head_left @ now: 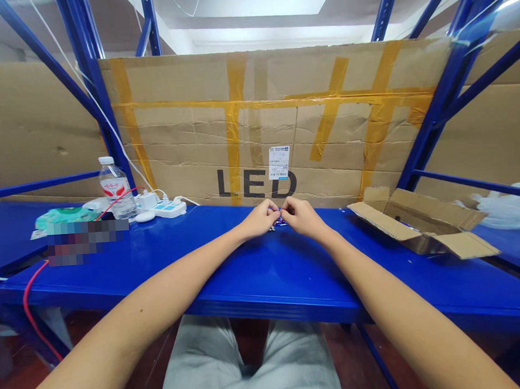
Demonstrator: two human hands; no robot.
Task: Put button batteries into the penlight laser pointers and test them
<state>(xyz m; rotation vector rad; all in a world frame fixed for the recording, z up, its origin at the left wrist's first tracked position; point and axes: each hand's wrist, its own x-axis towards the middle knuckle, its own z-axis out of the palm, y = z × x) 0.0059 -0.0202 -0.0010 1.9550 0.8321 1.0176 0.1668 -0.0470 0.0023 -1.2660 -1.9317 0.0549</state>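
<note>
Cardboard (321, 126), broad and crossed with strips of yellow-brown tape, stands upright behind the far edge of the table and bears the black letters LED low near the middle. Below it spreads the blue table (265, 276), framed at left and right by slanting blue metal posts (443, 95). Both of the person's bare forearms (169, 288) reach over it from the near side, above grey trousers (204, 362). To the right sits an open cardboard box (383, 225) with its flaps splayed out. On the far left stand a clear bottle (115, 194) with a white cap, a teal packet (61, 217) just beside it, and a white power strip (171, 209) with plugs in it; a red cable (30, 288) hangs over the table's left part. The left hand (259, 219) and right hand (302, 220) meet near the far edge, in front of a white label (279, 162) on the cardboard. On each, thumb and forefinger are drawn together at the tips, the two pairs nearly touching. Smallest of all are some small pieces (282, 221), purple and silvery, lying between and just under the fingertips, a few at the near side by the left thumb. Whether either pinch has hold of one cannot be told at this size.
</note>
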